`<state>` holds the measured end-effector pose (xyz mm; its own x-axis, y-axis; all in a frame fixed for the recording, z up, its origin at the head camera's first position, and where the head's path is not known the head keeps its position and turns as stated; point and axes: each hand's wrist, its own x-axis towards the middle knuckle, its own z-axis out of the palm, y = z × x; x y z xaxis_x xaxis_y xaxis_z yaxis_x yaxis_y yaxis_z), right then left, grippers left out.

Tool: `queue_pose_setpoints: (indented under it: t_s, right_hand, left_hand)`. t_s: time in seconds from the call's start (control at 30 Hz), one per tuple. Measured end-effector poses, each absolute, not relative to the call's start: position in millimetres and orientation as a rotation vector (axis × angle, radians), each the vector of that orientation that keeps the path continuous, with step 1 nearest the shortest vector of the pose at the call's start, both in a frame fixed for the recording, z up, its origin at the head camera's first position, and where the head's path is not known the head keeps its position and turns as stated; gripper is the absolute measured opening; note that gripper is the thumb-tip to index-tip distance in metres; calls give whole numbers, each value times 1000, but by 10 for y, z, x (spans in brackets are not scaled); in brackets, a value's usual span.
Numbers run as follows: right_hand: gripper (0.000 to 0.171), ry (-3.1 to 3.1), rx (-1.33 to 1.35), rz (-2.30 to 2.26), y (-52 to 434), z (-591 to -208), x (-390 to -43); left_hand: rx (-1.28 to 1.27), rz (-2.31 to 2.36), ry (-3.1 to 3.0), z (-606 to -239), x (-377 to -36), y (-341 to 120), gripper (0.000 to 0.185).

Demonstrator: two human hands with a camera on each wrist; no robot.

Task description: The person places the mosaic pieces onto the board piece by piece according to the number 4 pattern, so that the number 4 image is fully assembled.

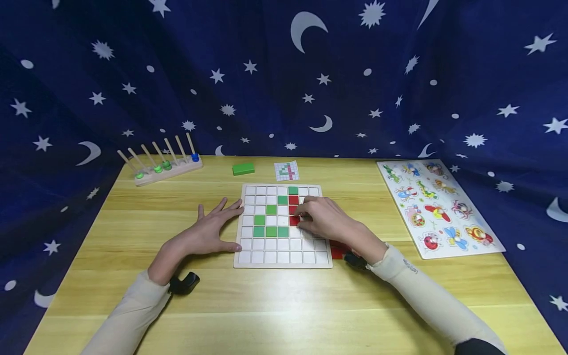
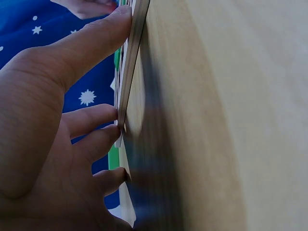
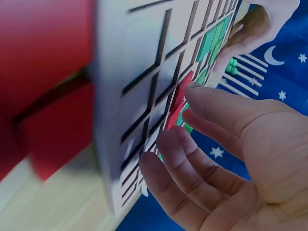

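Note:
A white grid board [image 1: 283, 256] lies mid-table, with several green tiles [image 1: 271, 231] and a column of red tiles [image 1: 293, 199] in its cells. My left hand [image 1: 206, 231] rests along the board's left edge, fingers spread and thumb at the lower side. Over the red column is my right hand [image 1: 326, 219], its thumb and index finger pinching at the lowest red tile [image 3: 180, 91]. The other fingers bend loosely close over the board in the right wrist view. Loose red tiles [image 1: 338, 250] lie beside the board's right edge, partly hidden under the right wrist.
Behind the board are a small card [image 1: 287, 171] with a coloured grid pattern and a green block [image 1: 243, 169]. A wooden peg stand [image 1: 170, 171] with a few beads is at the back left. An insect picture board [image 1: 443, 209] lies at the right.

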<state>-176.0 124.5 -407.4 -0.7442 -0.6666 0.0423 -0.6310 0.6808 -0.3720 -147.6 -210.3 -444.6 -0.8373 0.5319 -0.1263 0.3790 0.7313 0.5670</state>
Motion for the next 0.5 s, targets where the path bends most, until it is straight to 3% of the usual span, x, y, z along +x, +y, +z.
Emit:
queue_pose_setpoints:
  t_s: [0.5]
  right_hand:
    - [15, 2872, -883, -468, 1869, -4033, -1507]
  left_hand:
    - [709, 781, 2649, -4451, -1491, -2100, 98]
